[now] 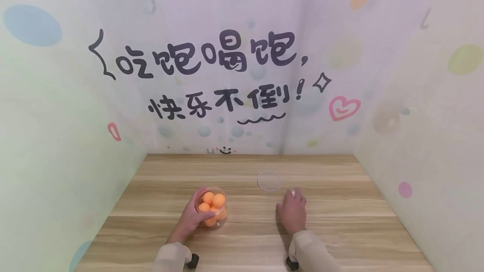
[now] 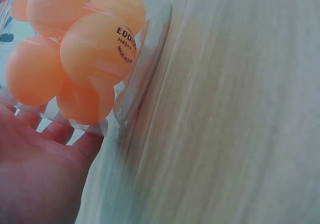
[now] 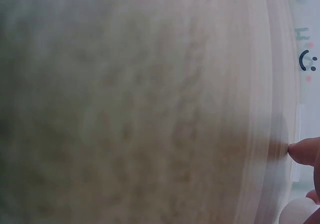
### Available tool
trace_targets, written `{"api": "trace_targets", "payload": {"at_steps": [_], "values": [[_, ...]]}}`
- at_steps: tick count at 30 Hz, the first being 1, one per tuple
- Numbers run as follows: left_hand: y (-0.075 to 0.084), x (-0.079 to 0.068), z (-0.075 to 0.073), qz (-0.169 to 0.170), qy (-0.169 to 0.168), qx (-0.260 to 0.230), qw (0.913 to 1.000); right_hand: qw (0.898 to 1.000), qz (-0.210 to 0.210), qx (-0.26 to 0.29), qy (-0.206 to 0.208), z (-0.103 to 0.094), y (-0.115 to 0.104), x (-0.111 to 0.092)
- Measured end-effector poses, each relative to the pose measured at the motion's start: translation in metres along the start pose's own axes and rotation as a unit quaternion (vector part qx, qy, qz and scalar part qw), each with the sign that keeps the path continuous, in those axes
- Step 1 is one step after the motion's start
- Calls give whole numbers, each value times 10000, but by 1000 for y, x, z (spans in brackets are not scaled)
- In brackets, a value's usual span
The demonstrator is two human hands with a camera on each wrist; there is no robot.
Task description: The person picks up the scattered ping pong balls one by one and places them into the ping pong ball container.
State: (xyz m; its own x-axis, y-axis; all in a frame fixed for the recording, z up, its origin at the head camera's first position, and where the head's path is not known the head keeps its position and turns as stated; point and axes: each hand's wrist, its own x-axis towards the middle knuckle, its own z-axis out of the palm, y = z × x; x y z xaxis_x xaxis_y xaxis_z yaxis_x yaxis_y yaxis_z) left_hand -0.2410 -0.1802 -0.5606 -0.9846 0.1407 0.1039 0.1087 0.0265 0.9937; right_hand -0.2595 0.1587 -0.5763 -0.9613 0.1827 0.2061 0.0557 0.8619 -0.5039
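Observation:
In the head view my left hand (image 1: 194,215) grips a clear plastic jar (image 1: 224,225) from its left side, thumb across the near side. Several orange ping-pong balls (image 1: 218,200) fill the jar; in the left wrist view one ball (image 2: 95,49) shows black print. That view also has my left palm (image 2: 40,169) beneath the jar wall. To the right, my right hand (image 1: 293,213) is low over the table, back of the hand up. Its fingers hold a small white ball (image 3: 298,211), mostly hidden behind them in the head view.
A clear round lid (image 1: 270,181) lies flat on the wooden table (image 1: 340,221), beyond the right hand and to its left. Pale printed walls (image 1: 234,11) enclose the table at the back and on both sides.

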Motion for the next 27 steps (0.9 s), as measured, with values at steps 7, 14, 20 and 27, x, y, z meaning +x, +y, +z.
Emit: {"api": "trace_targets", "payload": {"at_steps": [7, 14, 20, 27], "values": [[1, 0, 0, -89, -32, -60, 9999, 9988, -392, 196, 229, 3, -1, -2], [3, -1, 1, -92, -55, -133, 9999, 9930, -959, 342, 602, 6, -3, -4], [2, 0, 0, -86, -84, -192, 9997, 9829, -1437, 467, 1053, 9, -7, -6], [1, 0, -1, -18, -73, -150, 9999, 9725, -1809, 630, 1324, 13, -12, -6]]}}
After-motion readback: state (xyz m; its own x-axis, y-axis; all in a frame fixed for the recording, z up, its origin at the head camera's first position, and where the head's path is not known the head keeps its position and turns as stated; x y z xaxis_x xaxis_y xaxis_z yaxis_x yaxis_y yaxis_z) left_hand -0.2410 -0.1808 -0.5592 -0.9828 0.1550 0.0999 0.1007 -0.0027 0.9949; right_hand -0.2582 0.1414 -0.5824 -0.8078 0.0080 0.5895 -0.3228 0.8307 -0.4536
